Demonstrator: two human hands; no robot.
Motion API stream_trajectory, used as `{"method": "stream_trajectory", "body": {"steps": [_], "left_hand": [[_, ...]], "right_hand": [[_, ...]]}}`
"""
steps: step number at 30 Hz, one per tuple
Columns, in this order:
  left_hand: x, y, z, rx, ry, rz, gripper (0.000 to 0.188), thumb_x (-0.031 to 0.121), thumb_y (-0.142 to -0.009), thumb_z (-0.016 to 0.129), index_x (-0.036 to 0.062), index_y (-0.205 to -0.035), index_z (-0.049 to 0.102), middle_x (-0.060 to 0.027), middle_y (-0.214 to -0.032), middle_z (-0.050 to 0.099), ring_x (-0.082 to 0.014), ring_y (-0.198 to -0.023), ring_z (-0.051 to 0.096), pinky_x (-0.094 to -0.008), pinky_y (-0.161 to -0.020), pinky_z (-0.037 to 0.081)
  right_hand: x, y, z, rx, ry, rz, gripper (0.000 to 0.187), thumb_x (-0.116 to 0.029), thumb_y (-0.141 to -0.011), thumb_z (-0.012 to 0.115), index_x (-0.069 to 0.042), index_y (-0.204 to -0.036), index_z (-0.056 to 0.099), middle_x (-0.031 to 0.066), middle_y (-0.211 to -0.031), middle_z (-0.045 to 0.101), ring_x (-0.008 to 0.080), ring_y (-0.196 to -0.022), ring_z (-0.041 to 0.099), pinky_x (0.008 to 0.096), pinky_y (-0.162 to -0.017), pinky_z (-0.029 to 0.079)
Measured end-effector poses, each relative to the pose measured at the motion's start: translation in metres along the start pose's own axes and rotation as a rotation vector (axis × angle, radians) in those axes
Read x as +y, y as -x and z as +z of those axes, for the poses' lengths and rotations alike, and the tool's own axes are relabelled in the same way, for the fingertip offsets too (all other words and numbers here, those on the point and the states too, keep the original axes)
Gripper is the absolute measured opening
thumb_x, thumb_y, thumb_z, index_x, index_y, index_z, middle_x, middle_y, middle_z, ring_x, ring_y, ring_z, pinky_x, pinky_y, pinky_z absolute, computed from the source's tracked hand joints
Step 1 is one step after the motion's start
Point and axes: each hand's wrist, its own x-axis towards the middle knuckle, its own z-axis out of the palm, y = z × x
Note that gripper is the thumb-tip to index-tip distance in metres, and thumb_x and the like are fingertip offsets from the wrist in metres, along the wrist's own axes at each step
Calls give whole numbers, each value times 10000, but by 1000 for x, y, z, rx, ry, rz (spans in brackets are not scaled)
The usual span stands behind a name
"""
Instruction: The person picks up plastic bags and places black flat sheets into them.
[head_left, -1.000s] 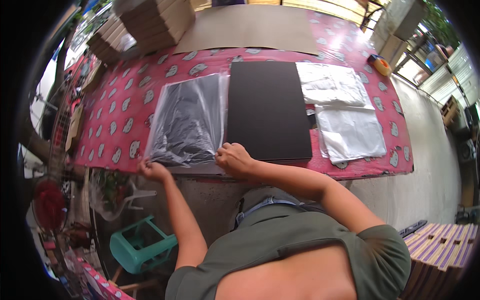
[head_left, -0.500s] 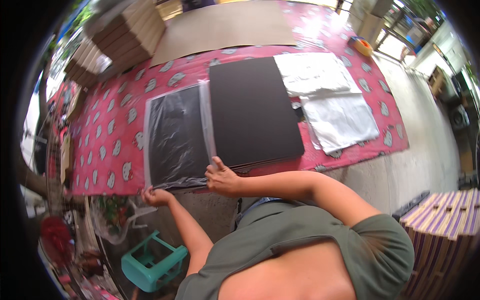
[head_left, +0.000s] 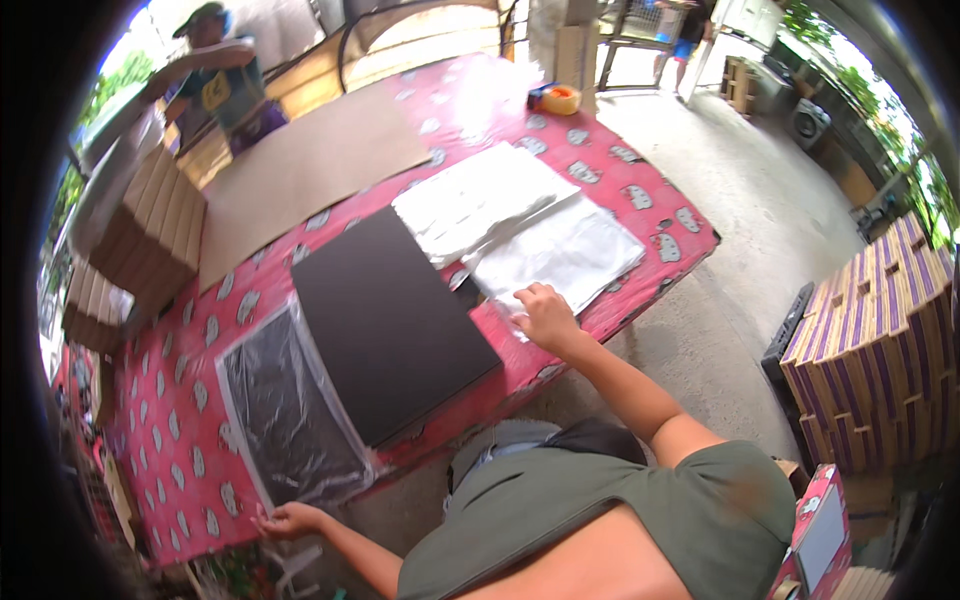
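Note:
My right hand (head_left: 548,318) is over the near corner of a pile of clear-white plastic bags (head_left: 560,260), its fingers bent and apart, touching or just above the plastic. Low on the left, my left hand (head_left: 290,520) is palm-up at the near corner of a clear plastic bag (head_left: 285,400) with a black sheet inside; its fingers are loosely curled and apart. Between the two lies a stack of large black boards (head_left: 390,325), its right side next to the plastic bags.
A pink patterned cloth covers the table (head_left: 170,420). Brown cardboard (head_left: 310,170) lies at its far side, stacked boxes (head_left: 150,220) at far left, tape rolls (head_left: 557,98) at the far corner. A person (head_left: 220,80) stands beyond. Bundled slats (head_left: 865,350) are piled at right.
My right hand has left the filled bag's near right corner and moved right to the plastic bags. My left hand stays by the filled bag's near left corner. The view has turned right.

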Motion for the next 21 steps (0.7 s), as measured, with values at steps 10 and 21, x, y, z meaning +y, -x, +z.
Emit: {"method": "stream_trajectory", "body": {"steps": [10,21], "left_hand": [[147,-2,12,-254,280,-125,114,88,-829,501,17,-857,587,-127,-962,566,-249,-928,525,-337,-789,427],[203,42,28,-475,761,-200,124,12,-817,488,-11,-919,553,-131,-1086,510,-254,-968,505,-347,-864,387]], "right_hand": [[51,35,2,-5,-25,-70,195,-154,-710,606,-87,-892,623,111,-857,561,269,-824,552,374,-714,440],[172,53,-145,297,-317,165,320,-160,-736,647,-6,-1007,574,88,-823,597,157,-737,568,281,-642,466]]}}
